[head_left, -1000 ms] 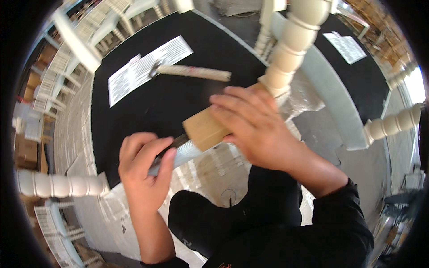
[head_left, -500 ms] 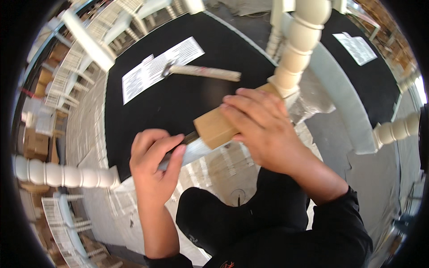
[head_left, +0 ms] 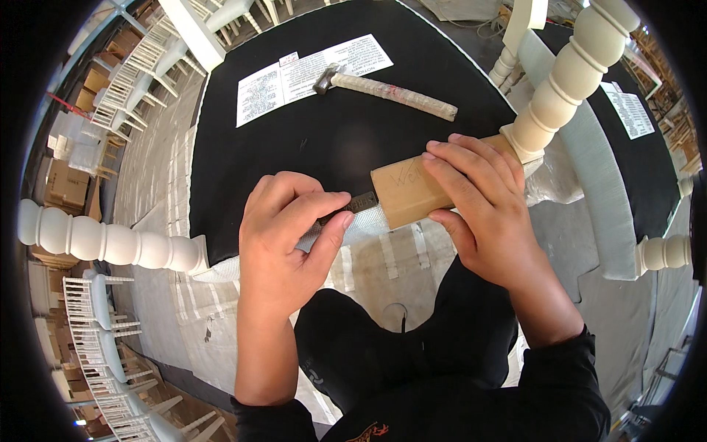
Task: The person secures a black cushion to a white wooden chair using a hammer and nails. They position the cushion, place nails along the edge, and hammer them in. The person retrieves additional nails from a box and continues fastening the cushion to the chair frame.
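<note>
My right hand (head_left: 482,210) grips the bare square wooden end (head_left: 403,193) of a cream turned table leg (head_left: 571,85), which slants up toward the upper right. My left hand (head_left: 287,247) pinches a thin dark metal tool (head_left: 359,202) between thumb and fingers. The tool's tip lies against the flat end face of the wooden block. Both hands are above the near edge of a black table top (head_left: 294,140). My knees in dark trousers show below them.
A hammer (head_left: 387,92) with a wrapped handle lies on a printed paper sheet (head_left: 309,74) at the table's far side. Another cream turned leg (head_left: 103,243) lies at the left, a third (head_left: 663,254) at the right. White chairs (head_left: 96,346) are stacked on the left.
The view has shifted slightly. My left hand has drawn the tool closer against the block's end face; my right hand keeps its hold on the block.
</note>
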`<state>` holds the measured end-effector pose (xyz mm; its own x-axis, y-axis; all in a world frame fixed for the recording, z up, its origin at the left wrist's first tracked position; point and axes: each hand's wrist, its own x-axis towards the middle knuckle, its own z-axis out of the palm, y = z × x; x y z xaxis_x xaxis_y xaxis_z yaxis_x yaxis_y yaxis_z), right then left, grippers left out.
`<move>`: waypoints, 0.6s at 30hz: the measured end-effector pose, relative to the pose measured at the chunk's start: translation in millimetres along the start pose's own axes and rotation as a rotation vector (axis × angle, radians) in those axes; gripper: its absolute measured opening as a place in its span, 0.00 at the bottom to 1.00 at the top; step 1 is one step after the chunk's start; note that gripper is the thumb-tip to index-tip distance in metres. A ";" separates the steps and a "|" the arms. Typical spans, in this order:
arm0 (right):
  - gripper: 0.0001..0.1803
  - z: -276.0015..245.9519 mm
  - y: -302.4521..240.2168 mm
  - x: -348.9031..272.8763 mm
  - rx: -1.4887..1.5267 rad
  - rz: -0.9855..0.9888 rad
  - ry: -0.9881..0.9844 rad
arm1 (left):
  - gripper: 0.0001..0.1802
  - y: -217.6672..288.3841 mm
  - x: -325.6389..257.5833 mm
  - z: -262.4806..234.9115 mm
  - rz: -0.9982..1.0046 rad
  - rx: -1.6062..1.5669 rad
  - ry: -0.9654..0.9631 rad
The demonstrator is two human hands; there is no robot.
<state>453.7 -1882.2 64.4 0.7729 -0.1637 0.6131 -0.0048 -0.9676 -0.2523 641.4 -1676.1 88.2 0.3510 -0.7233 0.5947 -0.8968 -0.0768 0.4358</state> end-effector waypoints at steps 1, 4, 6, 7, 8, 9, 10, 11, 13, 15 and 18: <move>0.35 -0.2 0.1 -0.1 0.000 0.001 0.001 | 0.15 0.2 0.3 0.1 0.000 -0.003 0.002; 0.35 0.2 1.5 -0.3 0.006 -0.006 0.002 | 0.15 -0.4 -0.5 1.1 -0.002 -0.015 0.008; 0.34 -0.4 1.6 -0.4 0.011 -0.002 -0.004 | 0.15 0.3 -0.3 -1.3 -0.008 -0.008 -0.024; 0.34 -0.6 1.6 -0.6 0.013 0.000 -0.007 | 0.15 1.1 -0.1 -2.4 -0.012 -0.004 -0.040; 0.34 -0.7 1.7 -0.6 0.014 0.002 -0.007 | 0.15 2.0 0.6 -2.5 -0.032 -0.014 -0.042; 0.34 -0.7 1.8 -0.7 0.014 0.003 -0.008 | 0.14 3.1 1.3 -2.0 -0.053 -0.024 -0.045; 0.34 -0.3 1.5 -0.3 0.018 0.003 -0.007 | 0.14 4.2 1.7 -2.8 -0.074 -0.030 -0.048; 0.34 -0.3 0.8 0.4 0.019 0.003 -0.005 | 0.14 5.1 2.3 -3.9 -0.083 -0.032 -0.050; 0.34 -0.5 -0.2 1.2 0.017 0.004 -0.001 | 0.14 5.8 2.8 -4.5 -0.100 -0.039 -0.054; 0.34 -0.2 0.6 0.3 0.012 0.003 -0.005 | 0.14 4.5 2.2 -3.3 -0.113 -0.062 -0.053; 0.34 -0.5 0.0 1.4 0.016 0.000 -0.004 | 0.13 5.2 3.9 -6.0 -0.118 -0.070 -0.061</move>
<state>454.5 -1882.5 65.6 0.7757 -0.1629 0.6097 0.0054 -0.9644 -0.2645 639.8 -1675.2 96.8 0.4343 -0.7523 0.4955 -0.8283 -0.1174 0.5478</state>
